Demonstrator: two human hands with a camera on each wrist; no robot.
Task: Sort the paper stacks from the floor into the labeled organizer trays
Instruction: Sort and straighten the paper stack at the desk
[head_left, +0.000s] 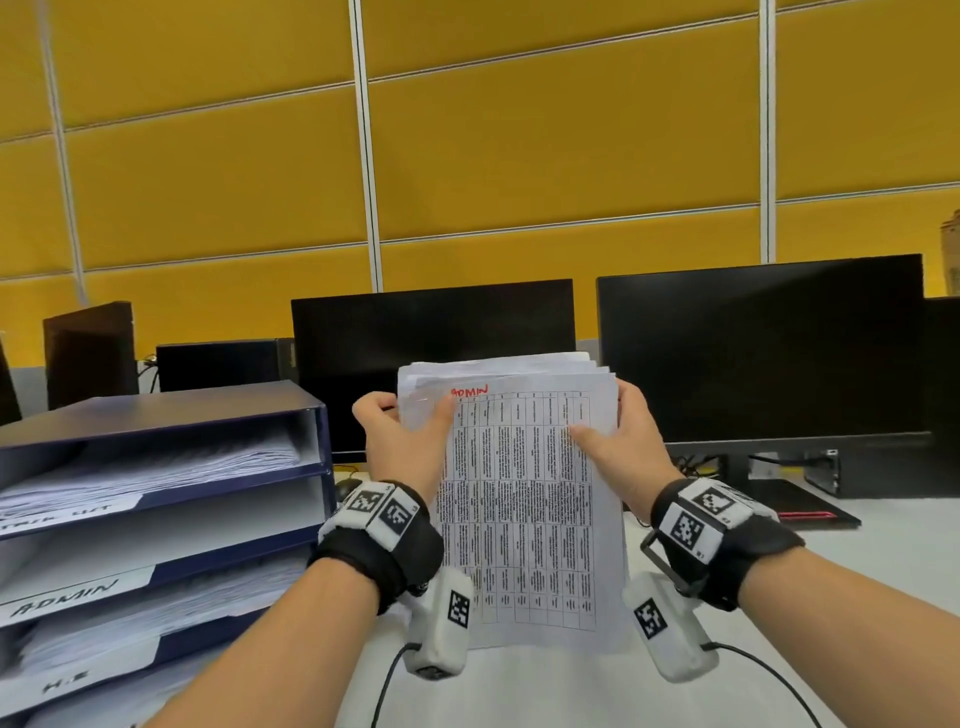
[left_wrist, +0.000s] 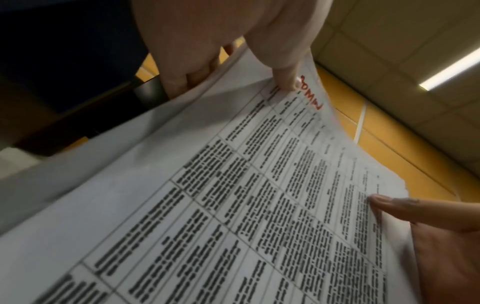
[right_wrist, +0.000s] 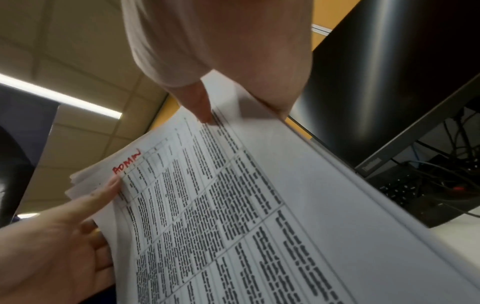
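Paper stack (head_left: 524, 499) marked ADMIN stands upright on the tabletop (head_left: 857, 582), left hand (head_left: 400, 436) and right hand (head_left: 623, 441) clamping its sides, presumably to square edges before the ADMIN tray (head_left: 78, 597).

The head camera looks forward and a bit down from above, taking in the desk (head_left: 857, 582), both hands and the monitors (head_left: 758, 348). Each wrist camera sits very close under its own hand and looks up along the paper stack (left_wrist: 233, 205) toward the ceiling. All three views share that stack with its red word "ADMIN" (right_wrist: 127, 161).
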